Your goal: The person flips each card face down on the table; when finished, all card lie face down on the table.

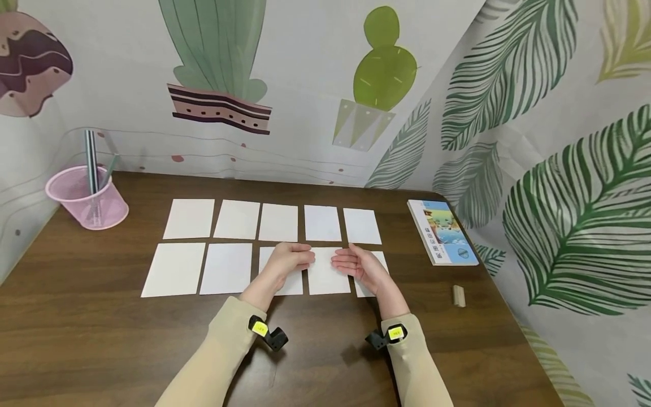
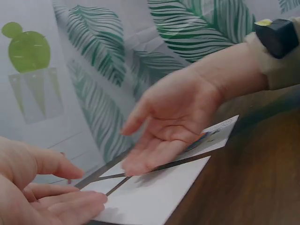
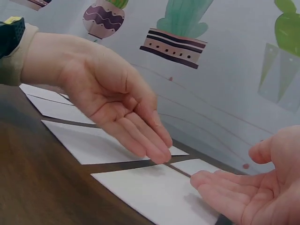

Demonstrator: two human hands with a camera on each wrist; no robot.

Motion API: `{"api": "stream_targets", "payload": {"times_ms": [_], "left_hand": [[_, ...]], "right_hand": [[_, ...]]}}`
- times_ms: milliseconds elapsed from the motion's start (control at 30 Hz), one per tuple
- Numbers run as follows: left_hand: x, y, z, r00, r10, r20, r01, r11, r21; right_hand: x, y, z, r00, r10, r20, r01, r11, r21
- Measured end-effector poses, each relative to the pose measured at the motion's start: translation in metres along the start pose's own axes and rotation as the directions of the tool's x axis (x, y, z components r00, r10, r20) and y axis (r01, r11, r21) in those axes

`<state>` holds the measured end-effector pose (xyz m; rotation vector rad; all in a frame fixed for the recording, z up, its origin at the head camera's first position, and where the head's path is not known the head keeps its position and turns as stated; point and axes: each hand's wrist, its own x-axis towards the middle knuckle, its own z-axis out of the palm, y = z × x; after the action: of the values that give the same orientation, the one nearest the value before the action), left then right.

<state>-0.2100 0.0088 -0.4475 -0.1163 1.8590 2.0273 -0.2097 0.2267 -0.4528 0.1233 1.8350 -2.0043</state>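
White cards lie in two rows on the brown table, several in the back row [image 1: 278, 222] and several in the front row [image 1: 226, 268]. My left hand [image 1: 288, 261] hovers over the front row, partly covering a card [image 1: 292, 284]. Across from it, my right hand [image 1: 368, 268] overlaps the rightmost front card [image 1: 378, 259]. Between the fingertips of both hands lies another white card [image 1: 329, 274]. Both wrist views show palms turned inward and fingers extended, with nothing held. Faint shadows fall on the card [image 3: 150, 187] beneath the fingers.
A pink mesh pen cup [image 1: 91, 200] with pens stands at the back left. To the right lie a blue and white book [image 1: 443, 233] and a small pale block [image 1: 459, 295]. A patterned wall covering [image 1: 305, 113] rises behind the table [image 1: 102, 339].
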Motion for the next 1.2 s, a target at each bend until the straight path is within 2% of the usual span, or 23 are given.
{"api": "stream_targets", "payload": {"times_ms": [133, 300, 567, 800, 933, 1200], "left_hand": [[0.003, -0.002, 0.017, 1.0, 0.029, 0.012, -0.028, 0.999, -0.028], [0.007, -0.007, 0.042, 0.998, 0.059, 0.037, -0.056, 0.996, -0.065], [0.009, -0.009, 0.075, 0.997, 0.007, 0.074, 0.002, 0.992, -0.128], [0.007, -0.007, 0.086, 0.998, -0.03, 0.052, 0.038, 0.987, -0.157], [0.009, -0.01, 0.089, 0.997, -0.044, 0.063, 0.053, 0.987, -0.149], [0.008, -0.012, 0.092, 0.994, -0.051, 0.094, 0.064, 0.988, -0.143]], "right_hand": [[-0.002, -0.007, -0.011, 1.0, -0.01, -0.007, 0.01, 1.0, -0.02], [-0.01, -0.014, -0.036, 1.0, 0.007, -0.023, -0.007, 0.999, -0.032], [-0.025, -0.018, -0.073, 0.998, 0.015, -0.064, -0.019, 0.998, -0.055], [-0.037, -0.022, -0.102, 0.993, 0.058, -0.106, -0.067, 0.994, -0.087], [-0.043, -0.022, -0.115, 0.988, 0.095, -0.122, -0.108, 0.989, -0.102], [-0.044, -0.021, -0.123, 0.982, 0.152, -0.108, -0.165, 0.978, -0.13]]}}
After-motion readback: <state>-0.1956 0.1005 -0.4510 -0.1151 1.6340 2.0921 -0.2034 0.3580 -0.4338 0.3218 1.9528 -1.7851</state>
